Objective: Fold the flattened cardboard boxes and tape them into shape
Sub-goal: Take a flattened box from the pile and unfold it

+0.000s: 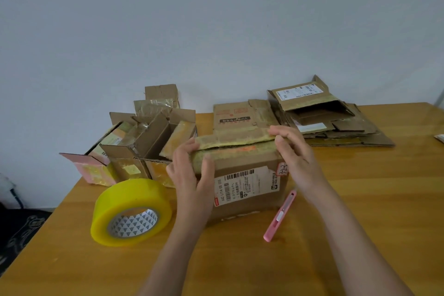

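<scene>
A brown cardboard box (247,190) with a white shipping label stands at the middle of the wooden table (360,223). Its two top flaps meet along a yellowish taped seam. My left hand (192,170) grips the box's left top edge, thumb on the front face and fingers over the flap. My right hand (295,154) presses on the right end of the flaps with fingers over the far one. A big roll of yellow tape (131,211) lies flat to the left of the box. A pink utility knife (280,217) lies by the box's right front corner.
Several folded-up open boxes (144,146) stand at the back left. A stack of flattened boxes (324,120) lies at the back right against the pale wall. The table's left edge drops to a dark floor (21,228).
</scene>
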`<act>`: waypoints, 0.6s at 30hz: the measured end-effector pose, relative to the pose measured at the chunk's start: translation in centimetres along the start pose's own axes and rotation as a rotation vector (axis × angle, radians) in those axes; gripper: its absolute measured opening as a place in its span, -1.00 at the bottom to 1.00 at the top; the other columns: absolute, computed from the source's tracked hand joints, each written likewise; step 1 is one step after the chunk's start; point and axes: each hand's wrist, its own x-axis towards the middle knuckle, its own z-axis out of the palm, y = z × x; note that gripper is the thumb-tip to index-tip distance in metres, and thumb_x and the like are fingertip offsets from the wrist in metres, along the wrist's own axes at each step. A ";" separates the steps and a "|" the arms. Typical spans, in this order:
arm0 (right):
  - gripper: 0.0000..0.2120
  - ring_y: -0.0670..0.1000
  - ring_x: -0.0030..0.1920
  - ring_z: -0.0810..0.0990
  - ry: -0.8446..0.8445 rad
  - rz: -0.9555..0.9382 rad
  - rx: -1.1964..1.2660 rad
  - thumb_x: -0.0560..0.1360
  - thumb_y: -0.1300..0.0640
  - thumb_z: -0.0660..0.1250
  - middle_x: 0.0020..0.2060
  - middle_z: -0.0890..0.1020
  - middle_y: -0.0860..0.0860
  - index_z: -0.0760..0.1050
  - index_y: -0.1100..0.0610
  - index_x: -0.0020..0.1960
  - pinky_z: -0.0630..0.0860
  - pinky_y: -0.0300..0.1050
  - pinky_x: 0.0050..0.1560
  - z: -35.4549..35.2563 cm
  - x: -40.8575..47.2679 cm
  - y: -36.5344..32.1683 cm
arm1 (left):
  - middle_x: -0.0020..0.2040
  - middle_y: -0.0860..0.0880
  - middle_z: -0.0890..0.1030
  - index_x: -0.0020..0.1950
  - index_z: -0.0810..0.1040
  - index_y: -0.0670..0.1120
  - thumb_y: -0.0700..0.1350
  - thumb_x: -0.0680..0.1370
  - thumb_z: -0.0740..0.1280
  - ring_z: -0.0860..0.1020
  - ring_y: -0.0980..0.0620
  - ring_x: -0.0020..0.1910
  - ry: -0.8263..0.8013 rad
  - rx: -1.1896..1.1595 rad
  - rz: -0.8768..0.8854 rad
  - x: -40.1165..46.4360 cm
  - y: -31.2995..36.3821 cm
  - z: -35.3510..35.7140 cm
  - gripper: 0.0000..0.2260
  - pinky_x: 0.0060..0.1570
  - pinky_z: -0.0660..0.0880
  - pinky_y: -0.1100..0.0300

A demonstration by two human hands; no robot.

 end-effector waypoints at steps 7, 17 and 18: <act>-0.69 -0.24 0.39 0.35 0.019 0.077 0.034 0.60 -0.14 0.06 0.28 0.43 -0.45 0.54 -0.24 0.18 0.35 0.18 0.41 -0.6 0.3 0.9 | 0.44 0.14 0.30 0.36 0.33 0.03 0.14 0.56 0.15 0.30 0.20 0.40 -0.081 -0.116 -0.007 0.8 -0.5 1.2 -0.60 0.31 0.39 0.27; -0.66 -0.15 0.38 0.39 0.100 0.087 0.059 0.65 0.00 0.03 0.30 0.46 -0.32 0.56 -0.28 0.11 0.40 0.11 0.38 -0.6 1.1 1.0 | 0.46 0.03 0.27 0.39 0.28 -0.07 -0.09 0.67 0.16 0.32 0.30 0.31 -0.149 -0.157 0.006 2.5 -0.5 2.4 -0.71 0.18 0.37 0.49; -0.64 -0.14 0.37 0.39 0.118 0.092 0.061 0.68 0.06 0.02 0.32 0.46 -0.26 0.55 -0.24 0.12 0.43 0.07 0.35 -0.7 1.2 1.1 | 0.46 0.04 0.26 0.39 0.27 -0.05 -0.08 0.67 0.16 0.33 0.21 0.35 -0.161 -0.162 0.007 2.7 -0.4 2.6 -0.70 0.25 0.41 0.35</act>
